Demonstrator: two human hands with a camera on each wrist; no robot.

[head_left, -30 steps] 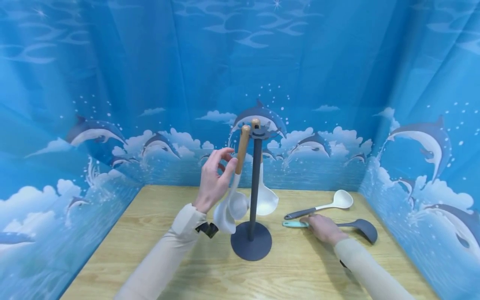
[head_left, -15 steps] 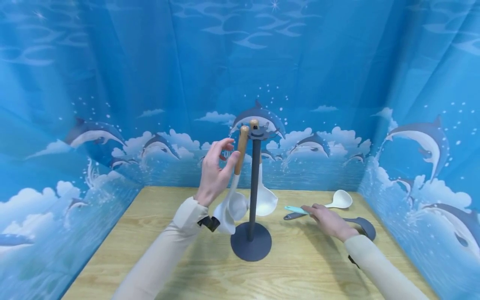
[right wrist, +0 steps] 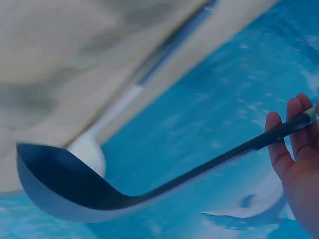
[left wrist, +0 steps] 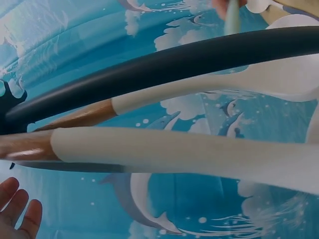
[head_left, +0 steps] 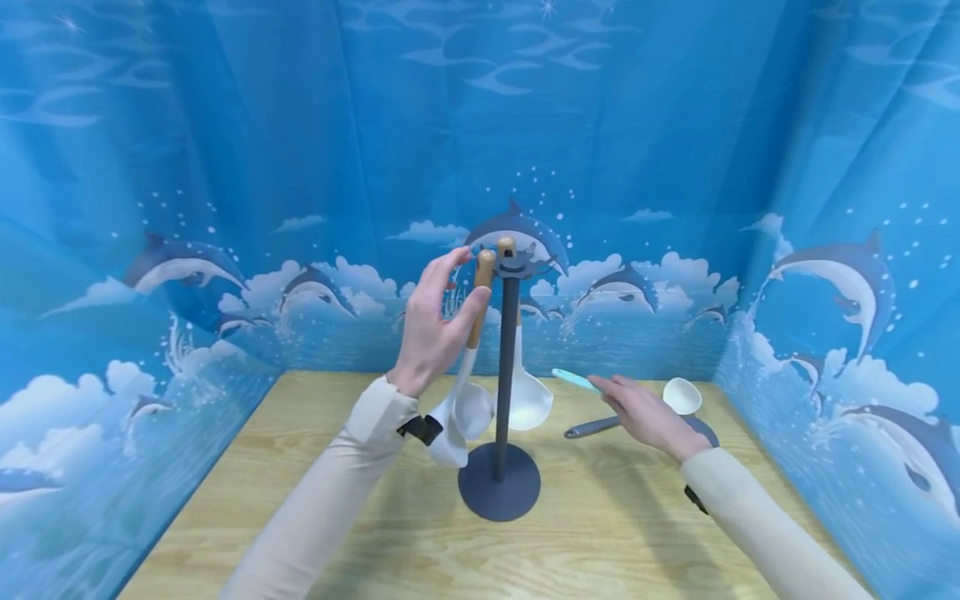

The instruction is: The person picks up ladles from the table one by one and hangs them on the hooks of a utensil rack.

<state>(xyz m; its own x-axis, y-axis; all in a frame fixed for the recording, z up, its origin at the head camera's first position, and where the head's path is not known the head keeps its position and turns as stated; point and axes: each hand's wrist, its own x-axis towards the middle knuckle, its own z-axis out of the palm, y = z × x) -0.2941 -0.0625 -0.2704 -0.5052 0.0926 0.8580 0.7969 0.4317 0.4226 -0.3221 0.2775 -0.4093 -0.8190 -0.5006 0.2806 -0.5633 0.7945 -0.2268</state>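
My right hand [head_left: 637,412] grips a dark grey ladle [right wrist: 75,184] by its mint-green handle [head_left: 576,380], raised over the table. The ladle's bowl points away to the right. My left hand [head_left: 435,329] is at the wooden handle [head_left: 476,329] of a white utensil hanging on the left of a dark utensil stand [head_left: 507,375]. Its thumb overlaps that handle in the head view; its fingers [left wrist: 31,219] are spread and apart from it in the left wrist view. Behind the pole hangs a white ladle [head_left: 531,404]; a round white bowl [head_left: 474,411] hangs on the left.
Under my right hand, a white ladle [head_left: 682,397] with a grey handle [head_left: 591,427] lies on the wooden table [head_left: 585,533]. The stand's round base [head_left: 498,500] rests near the middle. A blue dolphin-print curtain [head_left: 637,150] encloses the back and sides.
My right hand has lifted the dark ladle off the table, up and slightly back. My left hand has moved up along the wooden handle, its fingers spreading wider.
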